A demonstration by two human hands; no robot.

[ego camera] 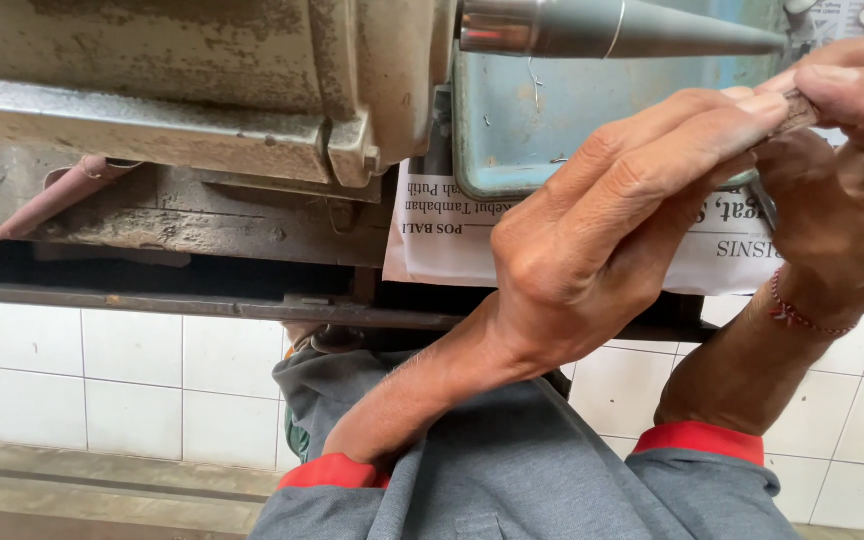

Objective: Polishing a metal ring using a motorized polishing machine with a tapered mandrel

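Here, upper right of the frame:
Left hand [592, 230]: your fingertips pinch a small brown piece [797, 110].
Right hand [842, 190]: clamped on the same piece.
Metal cone [632, 28]: just above.

Above your hands the pointed steel spindle [622, 27] juts rightward, its tip just over your left hand [592, 250] and right hand [842, 190], so there is little room to lift without meeting it. To your left the worn grey machine housing [192, 90] and the dark rail [202, 305] beneath it close off that side, while straight ahead the blue-green tray [522, 130] and the newspaper sheet [442, 240] under it stand close behind your fingers. You have open passage only downward and toward yourself, over the white tiled wall [82, 380] and your grey sleeves [512, 470].
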